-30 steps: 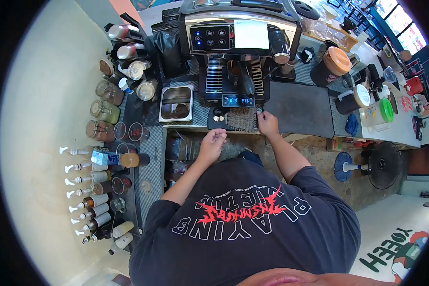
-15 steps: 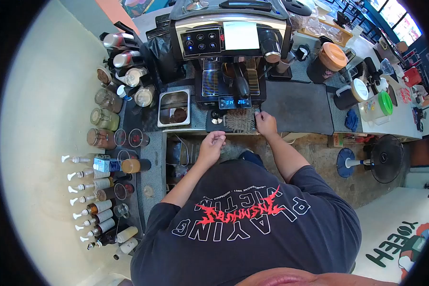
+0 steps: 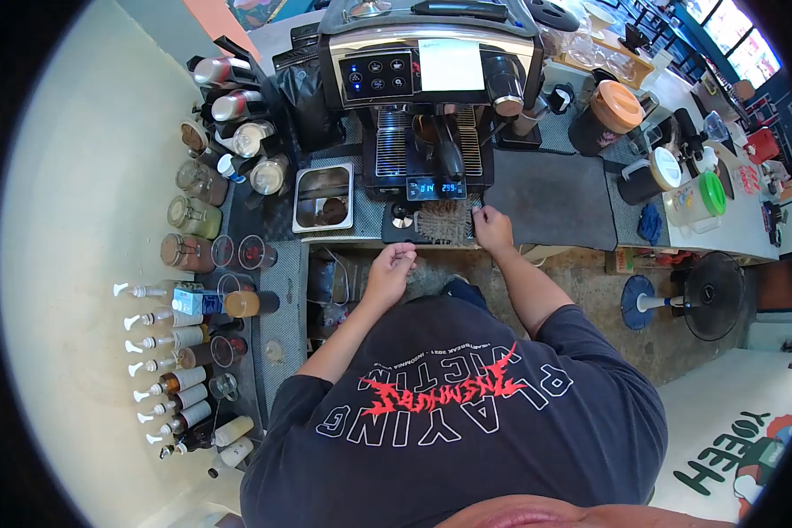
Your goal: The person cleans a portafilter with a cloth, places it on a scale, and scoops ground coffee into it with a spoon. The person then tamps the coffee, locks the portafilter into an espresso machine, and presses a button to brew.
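Observation:
My left hand (image 3: 392, 271) hovers just in front of the counter edge, fingers curled together, nothing visible in them. My right hand (image 3: 493, 229) rests at the counter edge with its fingers curled in, just right of a shaggy grey-brown cloth (image 3: 443, 223). A small metal tamper (image 3: 401, 217) stands left of that cloth on a black mat. Behind them is the espresso machine (image 3: 343, 55), its portafilter (image 3: 450, 158) fitted with the handle towards me. Partly hidden beneath it, a cup (image 3: 423, 130) stands above a scale (image 3: 436, 189) with lit blue digits.
Left of the machine, a steel container (image 3: 350, 198) holds dark coffee grounds. Jars (image 3: 187, 252), plastic cups and pump bottles (image 3: 176, 385) line the left side. To the right lie a dark mat (image 3: 550, 198) and lidded pitchers (image 3: 647, 179). A fan (image 3: 711, 295) stands on the floor.
The right-hand digits on the scale display have changed, apparently rising. Both hands keep their places, and the whole view has shifted very slightly.

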`<state>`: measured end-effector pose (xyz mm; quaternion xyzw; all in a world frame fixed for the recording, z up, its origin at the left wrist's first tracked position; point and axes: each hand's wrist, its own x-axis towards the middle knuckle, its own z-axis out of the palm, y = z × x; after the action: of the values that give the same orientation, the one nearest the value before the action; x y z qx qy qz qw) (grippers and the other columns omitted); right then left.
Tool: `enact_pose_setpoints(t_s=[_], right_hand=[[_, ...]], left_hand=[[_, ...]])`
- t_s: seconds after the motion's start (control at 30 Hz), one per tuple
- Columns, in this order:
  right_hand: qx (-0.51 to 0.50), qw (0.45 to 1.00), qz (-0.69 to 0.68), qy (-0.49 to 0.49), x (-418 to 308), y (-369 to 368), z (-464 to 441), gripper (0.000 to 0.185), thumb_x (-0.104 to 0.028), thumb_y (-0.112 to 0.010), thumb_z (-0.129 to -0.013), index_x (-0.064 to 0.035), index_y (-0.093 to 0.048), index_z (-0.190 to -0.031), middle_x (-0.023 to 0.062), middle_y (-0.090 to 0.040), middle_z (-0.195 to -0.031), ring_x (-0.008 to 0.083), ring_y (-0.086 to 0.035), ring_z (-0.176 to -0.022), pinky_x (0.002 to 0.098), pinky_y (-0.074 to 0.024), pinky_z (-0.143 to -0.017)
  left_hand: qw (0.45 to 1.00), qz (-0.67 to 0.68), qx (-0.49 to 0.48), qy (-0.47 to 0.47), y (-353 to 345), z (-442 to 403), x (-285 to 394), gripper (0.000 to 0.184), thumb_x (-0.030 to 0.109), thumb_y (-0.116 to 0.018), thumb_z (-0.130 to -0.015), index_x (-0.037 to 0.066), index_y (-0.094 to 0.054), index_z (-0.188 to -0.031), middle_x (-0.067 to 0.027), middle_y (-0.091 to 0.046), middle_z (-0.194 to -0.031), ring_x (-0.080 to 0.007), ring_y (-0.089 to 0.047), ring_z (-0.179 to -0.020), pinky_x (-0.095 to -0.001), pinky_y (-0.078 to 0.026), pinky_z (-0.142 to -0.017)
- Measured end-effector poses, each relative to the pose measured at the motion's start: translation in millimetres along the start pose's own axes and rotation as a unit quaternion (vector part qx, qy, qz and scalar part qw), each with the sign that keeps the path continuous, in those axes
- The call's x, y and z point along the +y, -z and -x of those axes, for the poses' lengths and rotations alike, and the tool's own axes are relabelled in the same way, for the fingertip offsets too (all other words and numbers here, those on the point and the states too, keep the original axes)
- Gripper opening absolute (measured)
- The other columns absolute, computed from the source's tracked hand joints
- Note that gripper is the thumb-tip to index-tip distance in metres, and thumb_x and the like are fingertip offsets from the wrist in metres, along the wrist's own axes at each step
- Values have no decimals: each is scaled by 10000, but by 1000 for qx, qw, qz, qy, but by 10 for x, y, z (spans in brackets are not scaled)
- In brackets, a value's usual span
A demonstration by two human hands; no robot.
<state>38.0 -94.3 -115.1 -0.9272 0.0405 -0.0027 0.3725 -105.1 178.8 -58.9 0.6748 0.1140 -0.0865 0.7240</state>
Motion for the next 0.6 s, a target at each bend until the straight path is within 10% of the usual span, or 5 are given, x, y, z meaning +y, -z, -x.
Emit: enact_pose_setpoints(t_s=[0.6], right_hand=[[1, 1000, -4, 3, 7, 1, 12, 442, -443, -645, -1063, -20, -745, -982, 327, -730, -934, 558, -704, -941, 616, -552, -841]], left_hand=[[1000, -1, -2, -5, -24, 29, -20, 288, 200, -645, -1147, 5, -676, -1358, -43, -738, -1158, -113, -692, -973, -281, -563, -854]])
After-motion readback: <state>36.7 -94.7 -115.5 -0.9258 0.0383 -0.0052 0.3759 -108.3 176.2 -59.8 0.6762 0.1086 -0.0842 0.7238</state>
